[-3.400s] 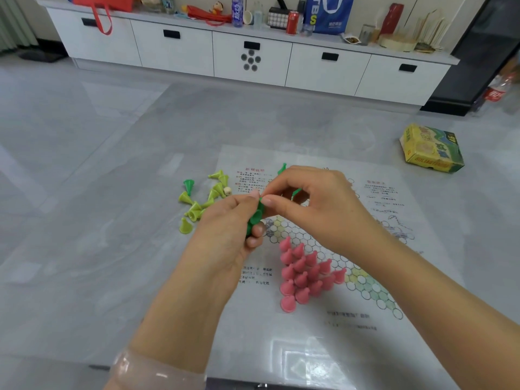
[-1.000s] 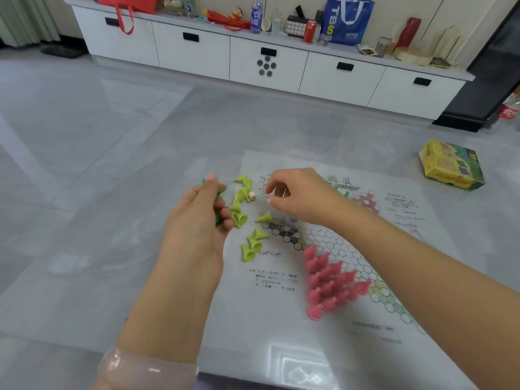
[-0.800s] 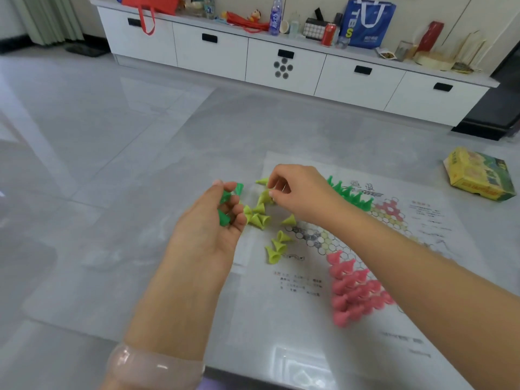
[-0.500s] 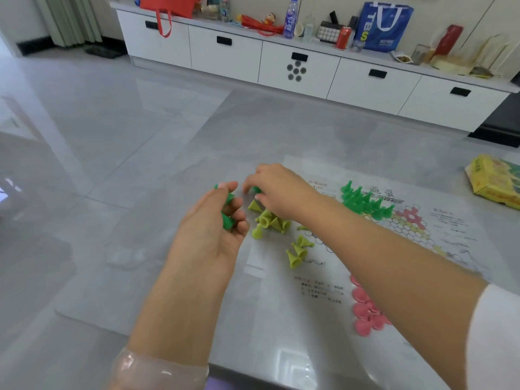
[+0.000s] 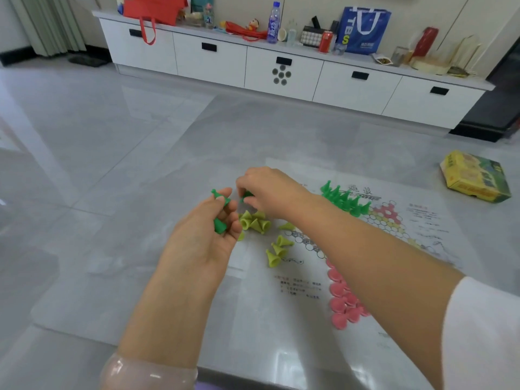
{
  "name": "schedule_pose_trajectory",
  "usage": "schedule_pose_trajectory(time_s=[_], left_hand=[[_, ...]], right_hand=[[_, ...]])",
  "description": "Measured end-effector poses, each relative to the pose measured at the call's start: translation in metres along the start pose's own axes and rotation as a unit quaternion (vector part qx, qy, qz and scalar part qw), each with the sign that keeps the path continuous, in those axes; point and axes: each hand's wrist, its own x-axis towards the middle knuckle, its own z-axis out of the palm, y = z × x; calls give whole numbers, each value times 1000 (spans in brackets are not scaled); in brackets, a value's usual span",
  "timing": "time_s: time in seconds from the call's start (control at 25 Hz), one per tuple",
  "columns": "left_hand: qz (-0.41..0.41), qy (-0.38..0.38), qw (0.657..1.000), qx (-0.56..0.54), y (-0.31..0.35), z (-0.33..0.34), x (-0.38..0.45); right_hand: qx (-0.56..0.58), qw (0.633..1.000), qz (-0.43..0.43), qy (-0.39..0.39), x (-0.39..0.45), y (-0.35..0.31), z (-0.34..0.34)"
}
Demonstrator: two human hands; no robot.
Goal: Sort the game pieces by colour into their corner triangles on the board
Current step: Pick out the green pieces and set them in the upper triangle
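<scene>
The board (image 5: 422, 229) lies flat on the grey surface (image 5: 140, 249). The left hand (image 5: 202, 237) curls its fingers around dark green pieces (image 5: 220, 225) beside the board's left edge. The right hand (image 5: 270, 192) pinches another green piece (image 5: 247, 195) above the scattered lime pieces (image 5: 254, 223).

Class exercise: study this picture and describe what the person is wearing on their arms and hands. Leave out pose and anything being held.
The left hand is bare, with a smooth, translucent pale pink bangle around the wrist. The right hand and forearm are bare too; a white sleeve covers the upper arm near the elbow. No gloves, rings or watch are visible.
</scene>
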Motion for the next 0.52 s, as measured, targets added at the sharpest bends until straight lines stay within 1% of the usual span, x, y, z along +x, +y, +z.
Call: schedule_pose_trajectory(time_s=[0.08, 0.12, 0.2, 0.28, 0.36, 0.44, 0.48, 0.52], left_hand=[[11, -17, 1000, 19, -5, 4, -1], [17, -26, 999, 31, -8, 6, -1], [22, -40, 997, 60, -13, 12, -4], [19, -51, 994, 90, -19, 19, -7], [17, -62, 990, 126, -25, 25, -11], [29, -71, 981, 176, -32, 28, -14], [38, -74, 975, 204, -34, 30, -14], [44, -77, 969, 229, -37, 31, -14]], right_hand=[[82, 994, 20, 69, -13, 4, -20], [149, 982, 41, 111, -23, 7, -32], [285, 936, 87, 184, -50, 16, -54], [374, 892, 131, 219, -80, 28, -66], [415, 860, 178, 239, -108, 43, -66], [419, 841, 228, 256, -131, 59, -57], [402, 841, 248, 263, -139, 66, -50], [370, 849, 265, 268, -146, 73, -44]])
